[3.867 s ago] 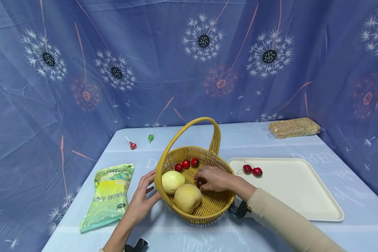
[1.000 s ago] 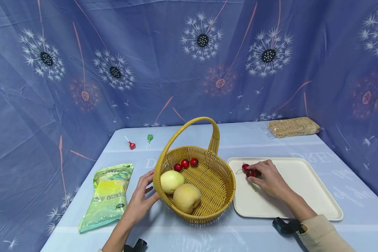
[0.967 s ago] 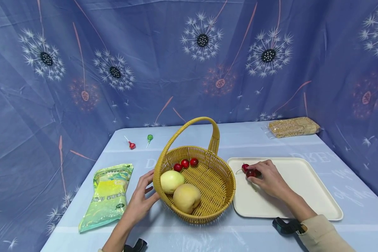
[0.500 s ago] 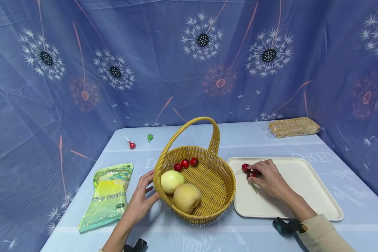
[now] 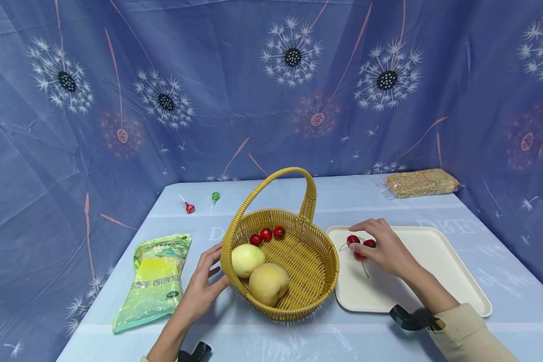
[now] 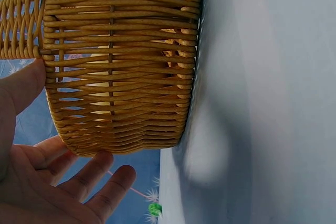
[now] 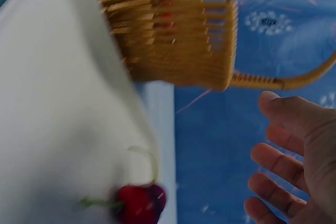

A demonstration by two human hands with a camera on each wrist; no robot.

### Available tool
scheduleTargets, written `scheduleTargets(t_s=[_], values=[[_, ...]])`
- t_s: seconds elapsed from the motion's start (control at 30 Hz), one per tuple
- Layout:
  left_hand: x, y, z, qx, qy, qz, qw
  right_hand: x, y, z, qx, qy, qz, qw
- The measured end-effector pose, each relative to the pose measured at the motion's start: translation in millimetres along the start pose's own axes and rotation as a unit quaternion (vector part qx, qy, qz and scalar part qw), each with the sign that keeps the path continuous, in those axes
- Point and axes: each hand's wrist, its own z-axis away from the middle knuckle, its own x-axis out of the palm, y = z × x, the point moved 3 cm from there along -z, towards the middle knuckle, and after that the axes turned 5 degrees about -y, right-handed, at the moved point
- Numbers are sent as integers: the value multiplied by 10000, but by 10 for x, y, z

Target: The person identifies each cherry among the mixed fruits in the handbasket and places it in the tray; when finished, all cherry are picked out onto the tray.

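Fingers of the right hand (image 5: pixel 385 246) have spread since half a second ago, when they pinched a cherry; that cherry (image 5: pixel 359 257) now lies on the cream tray (image 5: pixel 434 271), grouped with two other cherries (image 5: pixel 369 243). We see this hand holding nothing, thumb and fingertips well parted above the group. Pale letters, "DRE", show on the cloth of the counter (image 5: pixel 344 342) beyond the tray; a green-yellow bag (image 5: pixel 156 281) at left bears a row of dark characters we cannot read. The released cherry's stem points toward the near edge, the leftmost one's toward the left. We find the woven basket (image 5: pixel 309 264) between the hands, its handle (image 5: pixel 308 203) arching from near left to far right. Inside sit three more cherries (image 5: pixel 266 235) and two larger yellow fruits (image 5: pixel 269 284). The left hand (image 5: pixel 202 289) rests loosely spread against the basket's left side. The right forearm, in a beige sleeve (image 5: pixel 472 332), reaches in from the lower right.
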Motion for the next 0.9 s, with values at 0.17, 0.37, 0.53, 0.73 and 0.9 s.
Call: scheduleTargets(t_s=[0.17, 0.37, 0.53, 0.73, 0.9], values=[[-4, 4, 5, 33, -11, -45, 10000, -68, -260, -96, -433, 31, -133, 9990], [-3, -2, 7, 32, -13, -64, 10000, -93, -522, -219, -746, -64, -189, 9970], [-6, 0, 8, 27, -4, -101, 9999, -81, -734, -332, -961, -259, -359, 9944], [-8, 0, 4, 28, -8, -73, 10000, -15, -942, -494, -1041, -569, -407, 9921], [-10, -3, 6, 68, -10, -120, 9999, 71, -1076, -643, -1213, -662, -349, 9898]])
